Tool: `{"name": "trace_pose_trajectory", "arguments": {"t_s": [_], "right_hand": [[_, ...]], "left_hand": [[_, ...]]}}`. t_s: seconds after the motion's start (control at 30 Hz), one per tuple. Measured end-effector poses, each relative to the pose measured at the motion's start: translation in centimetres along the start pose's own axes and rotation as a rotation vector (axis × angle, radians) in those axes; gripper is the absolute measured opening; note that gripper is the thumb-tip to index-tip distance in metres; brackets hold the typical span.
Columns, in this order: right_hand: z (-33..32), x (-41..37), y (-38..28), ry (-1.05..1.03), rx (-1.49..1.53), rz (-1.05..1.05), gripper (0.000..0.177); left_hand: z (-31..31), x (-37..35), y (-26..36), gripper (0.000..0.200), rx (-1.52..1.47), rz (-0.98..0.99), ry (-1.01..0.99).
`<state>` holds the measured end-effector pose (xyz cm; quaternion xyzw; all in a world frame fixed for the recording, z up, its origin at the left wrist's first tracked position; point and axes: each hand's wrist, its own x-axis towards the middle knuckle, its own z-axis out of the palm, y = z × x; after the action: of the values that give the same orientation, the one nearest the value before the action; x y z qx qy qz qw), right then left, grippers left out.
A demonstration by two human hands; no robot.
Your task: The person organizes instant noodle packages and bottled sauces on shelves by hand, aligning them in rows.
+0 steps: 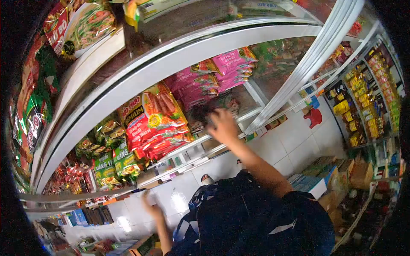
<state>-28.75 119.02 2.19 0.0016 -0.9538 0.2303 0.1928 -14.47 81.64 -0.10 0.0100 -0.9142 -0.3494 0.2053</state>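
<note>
My right hand reaches over the front rail of the shelf, fingers apart and slightly bent, with nothing visible in them. It is beside a dark gap in the goods. To its left lies a stack of red noodle packets with sausages pictured on them. Behind the gap, pink packets stand piled in rows. Down at the left, my left hand hangs low over the tiled floor, away from the shelf, its fingers smeared by motion.
Green packets fill the shelf's left part. A white upright slants across on the right. Bottles line a rack beyond. Cardboard boxes are stacked at the lower right, and a red plastic stool is on the floor.
</note>
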Motion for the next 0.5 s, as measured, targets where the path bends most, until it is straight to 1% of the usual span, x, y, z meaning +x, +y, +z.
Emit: {"name": "trace_pose_trajectory", "arguments": {"t_s": [0.03, 0.07, 0.1, 0.13, 0.17, 0.2, 0.23, 0.27, 0.3, 0.33, 0.37, 0.4, 0.43, 0.47, 0.5], "right_hand": [[-0.4, -0.3, -1.3, -0.065, 0.067, -0.052, 0.042], [-0.5, -0.5, -1.5, -0.094, 0.091, -0.095, 0.046], [-0.7, -0.6, -1.3, -0.119, 0.118, -0.135, 0.049], [-1.1, -0.8, -0.8, -0.125, 0.127, -0.147, 0.049], [-1.8, -1.0, 0.1, -0.121, 0.327, -0.152, 0.053], [-2.6, -1.3, 1.2, -0.114, 0.527, -0.151, 0.057], [-3.6, -1.8, 2.3, -0.119, 0.530, -0.159, 0.057], [-4.8, -2.5, 3.4, -0.129, 0.396, -0.110, 0.060], [-5.7, -3.1, 4.7, -0.137, 0.265, -0.061, 0.063], [-6.2, -3.8, 6.2, -0.141, 0.270, -0.072, 0.063], [-6.5, -4.6, 7.8, -0.125, 0.159, -0.032, 0.064], [-6.7, -5.0, 9.1, -0.107, 0.048, 0.008, 0.064], [-6.8, -5.2, 9.9, -0.108, 0.058, 0.004, 0.064], [-6.9, -5.4, 10.5, -0.136, 0.038, -0.052, 0.065], [-6.8, -5.6, 11.0, -0.164, 0.018, -0.105, 0.065]], "left_hand": [[2.7, -0.8, 4.0, 0.036, -0.028, 0.188, -0.169], [4.6, 0.0, 9.1, 0.039, -0.066, 0.341, -0.343], [6.9, 0.4, 12.1, 0.039, -0.189, 0.449, -0.348], [8.9, 1.4, 15.2, 0.040, -0.275, 0.485, -0.337], [10.6, 2.6, 17.2, 0.042, -0.229, 0.522, -0.345], [13.1, 3.7, 18.3, 0.044, -0.157, 0.561, -0.266], [14.5, 5.5, 20.3, 0.047, -0.095, 0.515, -0.262], [15.6, 7.1, 22.0, 0.050, -0.032, 0.467, -0.256], [17.7, 8.0, 22.3, 0.050, -0.026, 0.462, -0.249], [20.4, 8.5, 21.7, 0.051, -0.023, 0.378, -0.224], [21.9, 9.0, 22.1, 0.053, -0.019, 0.293, -0.198], [23.1, 9.0, 22.7, 0.053, -0.011, 0.288, -0.190], [24.2, 8.9, 24.0, 0.054, 0.048, 0.282, -0.206], [25.3, 8.6, 25.3, 0.056, 0.108, 0.280, -0.226], [26.9, 8.2, 26.9, 0.056, 0.110, 0.343, -0.213]]}}
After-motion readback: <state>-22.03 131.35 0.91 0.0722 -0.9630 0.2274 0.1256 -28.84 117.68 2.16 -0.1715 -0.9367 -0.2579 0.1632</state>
